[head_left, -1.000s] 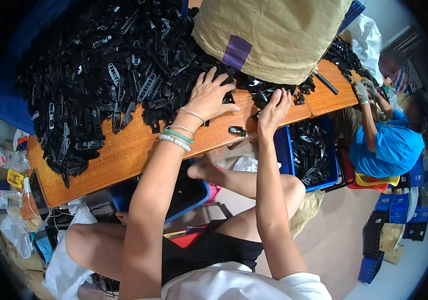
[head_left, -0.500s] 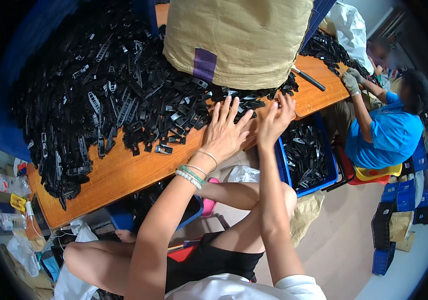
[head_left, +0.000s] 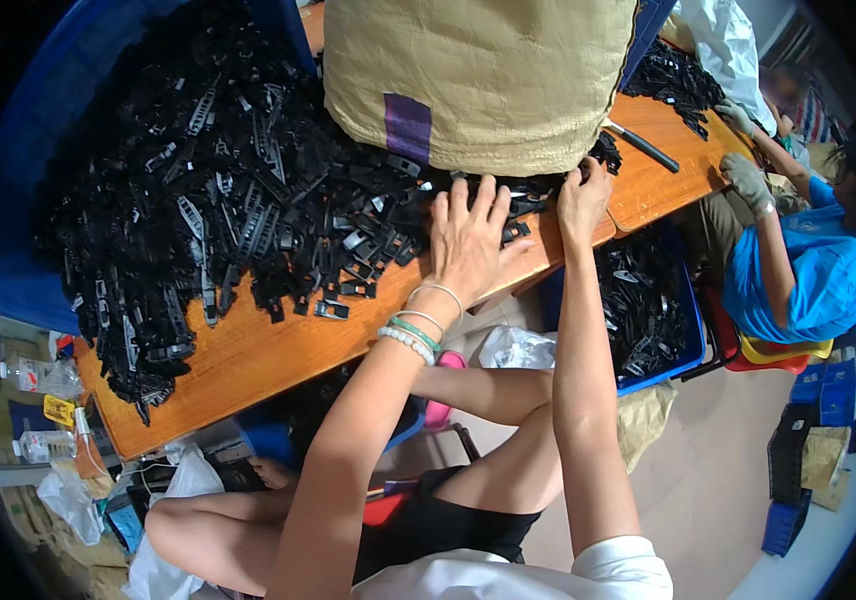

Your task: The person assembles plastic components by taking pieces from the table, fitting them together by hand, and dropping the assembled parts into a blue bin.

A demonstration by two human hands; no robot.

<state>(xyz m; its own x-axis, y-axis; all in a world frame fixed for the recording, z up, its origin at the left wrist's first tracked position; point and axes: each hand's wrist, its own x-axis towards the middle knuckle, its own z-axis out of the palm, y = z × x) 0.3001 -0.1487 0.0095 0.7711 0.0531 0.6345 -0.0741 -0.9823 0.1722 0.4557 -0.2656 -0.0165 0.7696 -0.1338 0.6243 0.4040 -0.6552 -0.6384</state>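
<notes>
My left hand [head_left: 470,238] lies open, palm down, its fingertips on small black plastic clip-like parts [head_left: 358,240] along the lower edge of a tan woven sack [head_left: 483,80]. Its thumb stands apart over the bare wood of the table [head_left: 258,345]. At the sack's right lower corner, my right hand [head_left: 585,205] has its fingers curled together. Whatever they hold, if anything, is hidden. Black parts show just beside those fingertips. The large heap of parts spreads to the left of my hands.
A black-handled tool [head_left: 646,148] lies right of the sack. Below the table edge, a blue bin [head_left: 693,345] holds black parts. A person in a blue shirt [head_left: 798,265], wearing grey gloves [head_left: 746,182], sits at the right. A clear plastic bag [head_left: 518,348] is beneath the table.
Both hands have shifted to the right, and my right hand has gone up to the sack's corner, its fingers drawn together. The co-worker's gloved hands have moved apart.
</notes>
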